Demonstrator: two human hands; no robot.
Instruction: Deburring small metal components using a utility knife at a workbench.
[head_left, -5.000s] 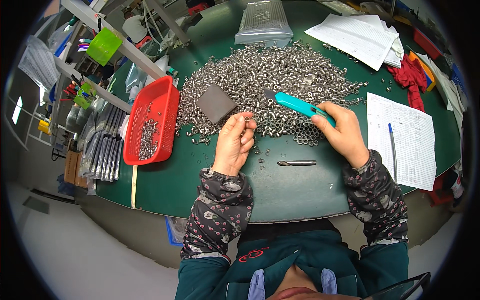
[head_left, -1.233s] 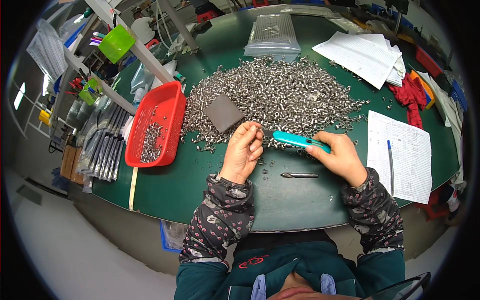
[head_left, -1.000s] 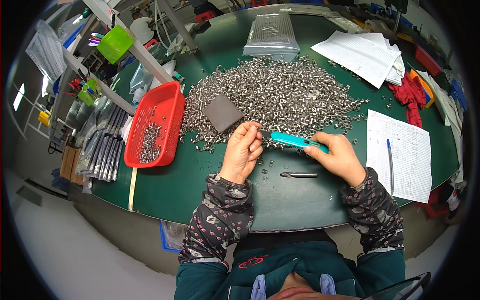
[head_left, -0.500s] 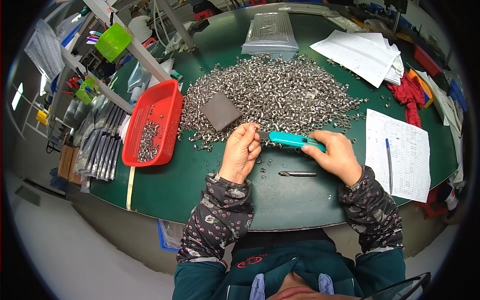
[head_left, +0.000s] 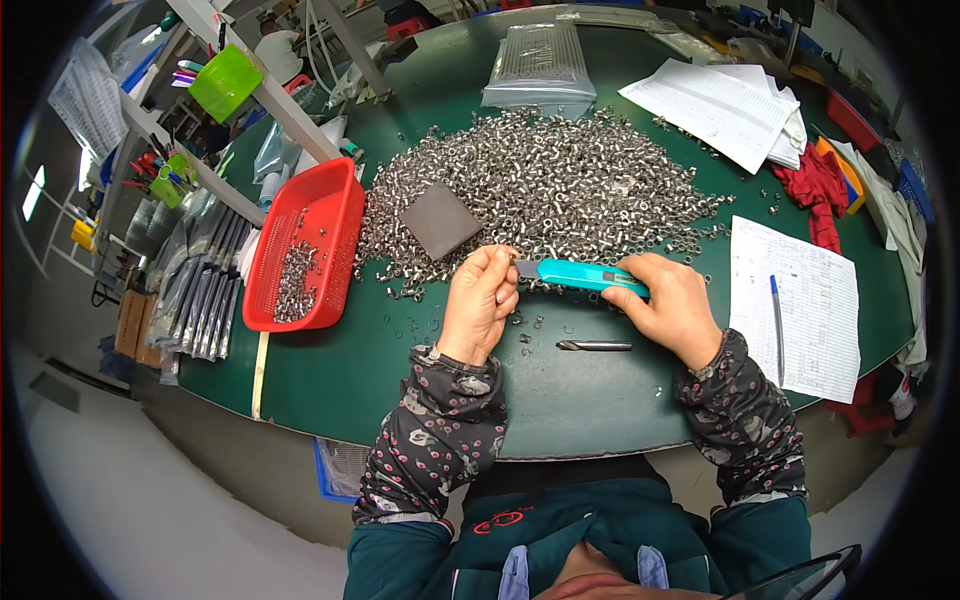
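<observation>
My right hand (head_left: pixel 672 304) is closed round a turquoise utility knife (head_left: pixel 572 274), thumb along its near side. The grey blade (head_left: pixel 526 268) points left and meets the fingertips of my left hand (head_left: pixel 482 302). Those fingers are pinched together at the blade's tip; whatever small piece they hold is mostly hidden. Just beyond both hands spreads a large heap of small shiny metal rings (head_left: pixel 560 180). A dark grey square block (head_left: pixel 441 221) lies on the heap's near left part. Closer to me, a drill bit (head_left: pixel 594 346) rests on the green table (head_left: pixel 590 410).
A red plastic basket (head_left: pixel 352 215) with some metal pieces stands at left. To the right lie a printed sheet (head_left: pixel 820 300) with a pen (head_left: pixel 777 325) and further papers (head_left: pixel 705 110). Clear plastic bags (head_left: pixel 540 65) lie behind the heap. A red cloth (head_left: pixel 815 190) sits far right.
Both hands stay in nearly the same place. The utility knife has rolled slightly, and its blade looks lighter and shows more plainly.
</observation>
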